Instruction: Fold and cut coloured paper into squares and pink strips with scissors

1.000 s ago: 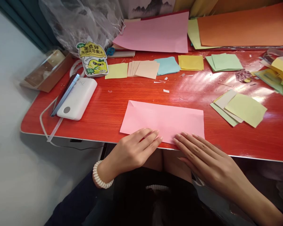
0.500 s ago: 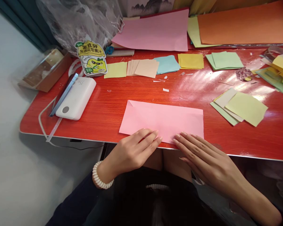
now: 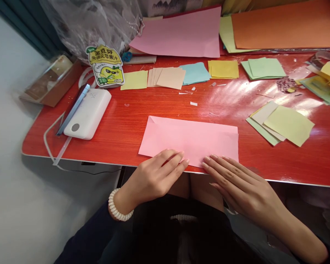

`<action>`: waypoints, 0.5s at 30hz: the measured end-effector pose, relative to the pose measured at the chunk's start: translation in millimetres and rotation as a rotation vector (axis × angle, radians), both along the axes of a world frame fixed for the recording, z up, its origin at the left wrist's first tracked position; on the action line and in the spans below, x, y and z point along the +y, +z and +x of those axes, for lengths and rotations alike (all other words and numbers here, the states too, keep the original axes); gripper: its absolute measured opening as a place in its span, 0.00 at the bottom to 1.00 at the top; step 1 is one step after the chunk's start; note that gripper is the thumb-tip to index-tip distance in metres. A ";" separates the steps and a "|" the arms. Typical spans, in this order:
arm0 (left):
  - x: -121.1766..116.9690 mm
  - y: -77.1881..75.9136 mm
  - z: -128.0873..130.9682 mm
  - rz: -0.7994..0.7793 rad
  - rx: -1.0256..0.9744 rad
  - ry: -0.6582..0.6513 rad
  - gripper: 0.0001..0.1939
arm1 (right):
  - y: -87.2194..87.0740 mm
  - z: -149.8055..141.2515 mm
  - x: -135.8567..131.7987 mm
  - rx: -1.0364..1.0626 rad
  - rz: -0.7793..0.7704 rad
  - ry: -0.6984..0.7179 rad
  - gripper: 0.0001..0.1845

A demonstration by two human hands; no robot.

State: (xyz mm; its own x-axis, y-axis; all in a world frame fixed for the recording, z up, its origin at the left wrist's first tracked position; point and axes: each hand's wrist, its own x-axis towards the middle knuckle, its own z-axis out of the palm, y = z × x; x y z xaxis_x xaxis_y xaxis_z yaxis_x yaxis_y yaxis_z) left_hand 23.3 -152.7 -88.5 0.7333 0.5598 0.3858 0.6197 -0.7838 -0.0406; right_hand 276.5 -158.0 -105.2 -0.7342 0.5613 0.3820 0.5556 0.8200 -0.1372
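Observation:
A folded pink sheet of paper (image 3: 191, 139) lies flat near the front edge of the red table (image 3: 126, 124). My left hand (image 3: 156, 176) rests with its fingers stretched out flat on the sheet's near edge. My right hand (image 3: 236, 183) lies beside it, fingers also flat, its tips pressing the same edge a little to the right. Neither hand holds anything. A white coil band sits on my left wrist.
Small paper squares lie in a row at the back: yellow (image 3: 134, 80), beige (image 3: 169, 77), blue (image 3: 195, 73), gold (image 3: 223, 69), green (image 3: 264, 68). More squares (image 3: 282, 124) lie at the right. A white power bank (image 3: 88, 113) with a phone, a drink pouch (image 3: 106, 66) and large sheets (image 3: 181, 35) stand behind.
Both hands stay pressed on the pink sheet's near edge. Only the camera has shifted slightly.

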 end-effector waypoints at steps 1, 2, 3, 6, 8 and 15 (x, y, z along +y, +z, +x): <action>-2.8 -0.6 2.3 -0.004 0.010 0.020 0.15 | 0.2 -0.1 -0.5 0.007 0.001 -0.004 0.30; -6.5 -1.5 5.8 -0.006 0.027 0.044 0.16 | 0.4 -0.3 -1.0 0.014 0.002 -0.008 0.30; -11.0 -2.8 10.7 -0.005 0.051 0.064 0.16 | 0.5 -0.4 -1.5 0.019 0.002 -0.012 0.30; -26.1 -7.7 30.9 0.032 0.113 0.086 0.19 | -0.1 -1.2 -2.4 0.045 0.003 -0.013 0.30; -33.4 -9.9 43.7 0.109 0.118 0.107 0.19 | -1.6 -1.5 -2.3 0.072 -0.001 -0.013 0.29; -25.5 6.9 34.1 0.181 0.014 0.165 0.18 | -2.8 0.6 -0.5 0.099 -0.087 -0.050 0.27</action>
